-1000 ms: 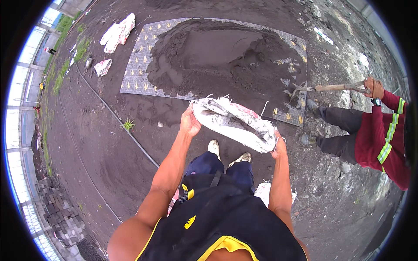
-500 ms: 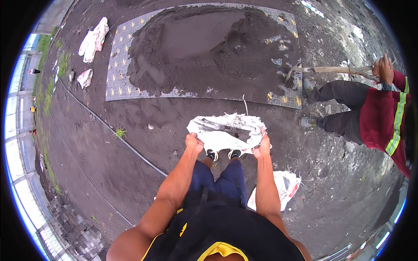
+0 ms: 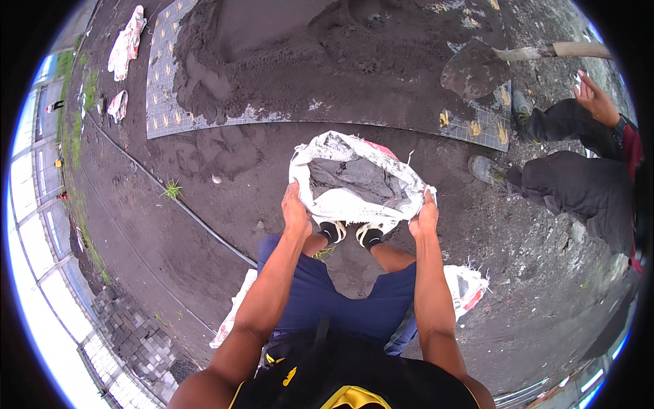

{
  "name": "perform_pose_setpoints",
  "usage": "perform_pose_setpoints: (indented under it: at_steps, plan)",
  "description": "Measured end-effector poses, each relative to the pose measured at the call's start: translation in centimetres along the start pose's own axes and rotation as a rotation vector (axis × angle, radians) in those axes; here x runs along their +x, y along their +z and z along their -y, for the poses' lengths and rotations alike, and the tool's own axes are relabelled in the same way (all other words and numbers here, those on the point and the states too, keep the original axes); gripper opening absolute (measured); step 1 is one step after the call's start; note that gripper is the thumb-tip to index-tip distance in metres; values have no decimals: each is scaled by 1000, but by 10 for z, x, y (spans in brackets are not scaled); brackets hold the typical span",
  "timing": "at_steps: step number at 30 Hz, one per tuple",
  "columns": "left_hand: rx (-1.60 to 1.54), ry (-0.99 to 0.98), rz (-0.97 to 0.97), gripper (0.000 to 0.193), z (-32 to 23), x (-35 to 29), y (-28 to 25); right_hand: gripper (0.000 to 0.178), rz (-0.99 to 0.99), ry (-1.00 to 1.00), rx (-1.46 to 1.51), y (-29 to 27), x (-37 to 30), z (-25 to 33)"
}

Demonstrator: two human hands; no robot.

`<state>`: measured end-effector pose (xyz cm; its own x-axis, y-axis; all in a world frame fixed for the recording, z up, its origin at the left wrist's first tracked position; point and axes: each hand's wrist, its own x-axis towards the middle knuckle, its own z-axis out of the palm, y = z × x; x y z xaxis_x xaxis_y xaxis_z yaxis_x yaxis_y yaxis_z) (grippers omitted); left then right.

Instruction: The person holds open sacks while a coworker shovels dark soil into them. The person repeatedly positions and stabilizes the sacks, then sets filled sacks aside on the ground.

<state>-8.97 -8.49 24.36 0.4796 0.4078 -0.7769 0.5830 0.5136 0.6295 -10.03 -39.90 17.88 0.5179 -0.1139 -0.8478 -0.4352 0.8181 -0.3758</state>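
Observation:
Between my hands, above my feet, a white woven sack (image 3: pixel 340 203) gapes with its mouth upward. Its inside is smeared with grey dirt, and its rim is frayed. My left hand (image 3: pixel 296 210) grips the left side of the rim, and my right hand (image 3: pixel 426 217) grips the right side. Just beyond the sack, a mound of dark sand (image 3: pixel 272 78) covers most of a patterned sheet (image 3: pixel 160 95). At the sheet's right end lies the dirty blade of a shovel (image 3: pixel 475 69), its wooden handle running off to the right.
A co-worker's hand (image 3: pixel 598 101) holds a small white item near the shovel handle. Other sacks lie by my right leg (image 3: pixel 470 290), by my left leg (image 3: pixel 233 310) and at the far left (image 3: pixel 128 44). A thin grey pipe (image 3: pixel 163 184) crosses the ground.
The sack's mouth has widened, and my hands have moved apart and slightly forward. My knees are more bent and spread. The co-worker's hand is now off the shovel handle, and the blade's broad face shows.

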Motion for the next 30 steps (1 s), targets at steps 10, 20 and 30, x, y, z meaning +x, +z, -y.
perform_pose_setpoints:
  at_steps: [10, 20, 30]
  plan:
    - [-332, -145, 217, 37, 9, 231, 38, 37, 74, -82, -25, 33, 191, -16]
    - [-25, 13, 705, 30, -25, 247, 84, 39, 228, -76, 41, 50, 256, 6]
    - [-85, -131, 672, 40, -30, 280, 86, 42, 72, -68, 25, 63, 271, -9]
